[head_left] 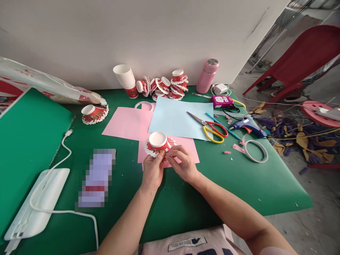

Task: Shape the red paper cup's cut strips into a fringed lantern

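Note:
Upside down in front of me is a red and white paper cup [158, 140], its wall cut into strips that fan outward. My left hand [153, 171] pinches the near edge of its fringe. The fingertips of my right hand [183, 163] are closed on the same fringe, just to the right; whether a small piece is between them is hidden. Beneath the cup lie pink paper sheets [183, 145]. A light blue sheet [175, 117] overlaps them behind, with scissors [209, 127] with red and yellow handles on its right part.
At the back stand stacked paper cups [126, 79], several fringed cups [162, 85] and a pink bottle [207, 76]. A glue gun [247, 124] and tape roll [265, 156] lie right. Another fringed cup [94, 114], a white power strip [39, 202] and its cable occupy the left.

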`<state>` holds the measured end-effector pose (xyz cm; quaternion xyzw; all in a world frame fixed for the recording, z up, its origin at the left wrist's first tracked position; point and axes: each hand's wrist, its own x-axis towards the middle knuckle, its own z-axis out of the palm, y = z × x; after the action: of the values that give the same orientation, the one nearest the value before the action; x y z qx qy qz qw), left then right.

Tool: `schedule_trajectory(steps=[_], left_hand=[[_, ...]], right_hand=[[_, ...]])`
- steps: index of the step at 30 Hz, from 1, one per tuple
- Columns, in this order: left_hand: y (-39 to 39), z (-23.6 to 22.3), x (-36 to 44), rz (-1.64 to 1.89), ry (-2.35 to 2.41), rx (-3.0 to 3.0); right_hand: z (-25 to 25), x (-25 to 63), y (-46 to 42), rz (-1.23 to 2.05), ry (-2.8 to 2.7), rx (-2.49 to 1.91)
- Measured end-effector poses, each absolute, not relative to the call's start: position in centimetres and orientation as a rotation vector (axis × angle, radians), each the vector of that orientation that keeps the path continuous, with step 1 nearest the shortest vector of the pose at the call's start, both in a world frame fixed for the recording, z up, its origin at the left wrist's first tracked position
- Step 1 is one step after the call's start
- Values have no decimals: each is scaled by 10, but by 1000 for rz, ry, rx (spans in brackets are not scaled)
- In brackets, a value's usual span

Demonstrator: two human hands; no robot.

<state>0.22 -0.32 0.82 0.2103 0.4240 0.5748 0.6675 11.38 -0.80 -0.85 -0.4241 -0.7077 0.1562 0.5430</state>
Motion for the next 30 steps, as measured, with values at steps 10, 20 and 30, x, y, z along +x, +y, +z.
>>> schedule_trajectory(steps=[10, 20, 30], left_hand=[[-5, 5, 5, 1341, 950, 461], [-8, 0, 5, 1334, 963, 514], [-7, 0, 3, 1346, 1017, 580]], right_hand=[[-4, 106, -9, 605, -1489, -1137], [-5, 104, -9, 857, -1332, -1216], [-7, 101, -8, 1213, -1053, -1111]])
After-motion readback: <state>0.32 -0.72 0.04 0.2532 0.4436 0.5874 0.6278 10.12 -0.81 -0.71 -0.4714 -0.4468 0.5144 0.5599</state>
